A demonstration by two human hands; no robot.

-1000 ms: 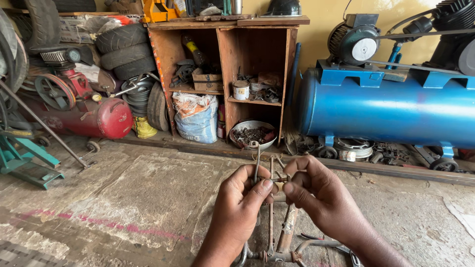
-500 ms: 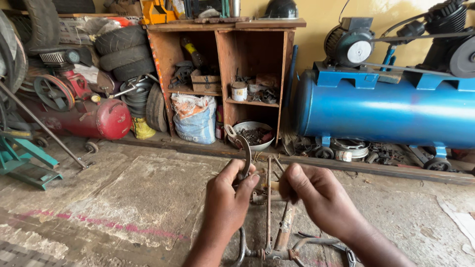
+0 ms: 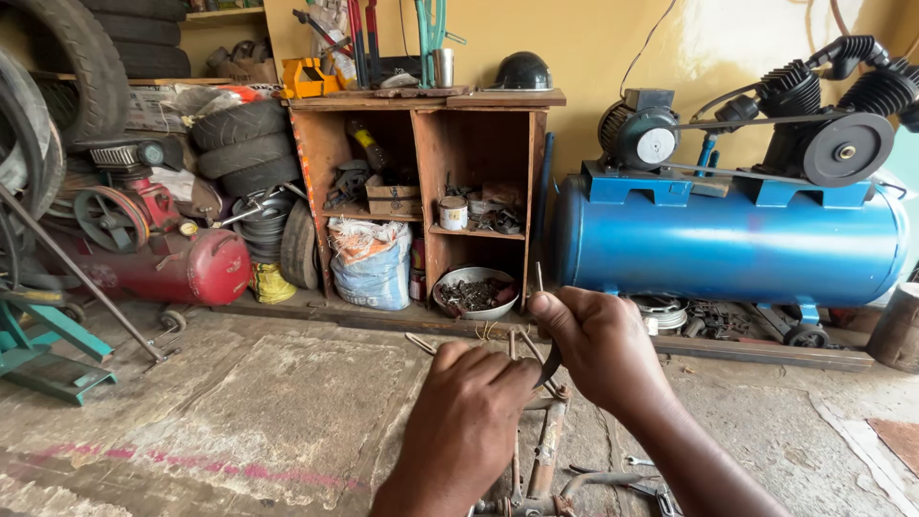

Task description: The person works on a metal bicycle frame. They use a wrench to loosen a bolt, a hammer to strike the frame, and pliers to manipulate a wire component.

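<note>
My left hand (image 3: pixel 467 414) is curled into a fist, its back toward me, knuckles against my right hand (image 3: pixel 601 349). Both hands pinch a thin bent metal wire (image 3: pixel 549 368); a dark curved stretch shows between them. A short straight end pokes up above my right thumb. How my left fingers grip is hidden behind the hand. Directly below the hands, a rusty metal tool with rods (image 3: pixel 546 460) lies on the concrete floor.
A blue compressor tank (image 3: pixel 728 239) stands at the right and a red compressor (image 3: pixel 182 268) at the left. Between them are a wooden shelf unit (image 3: pixel 431 144), a white sack (image 3: pixel 369 263) and a bowl of metal parts (image 3: pixel 476 292). Tyres (image 3: pixel 244 144) are stacked left, by a green stand (image 3: pixel 43 349).
My hands have dropped lower in view and closed together. The wire that stood up in a loop between them is now mostly covered by my fingers.
</note>
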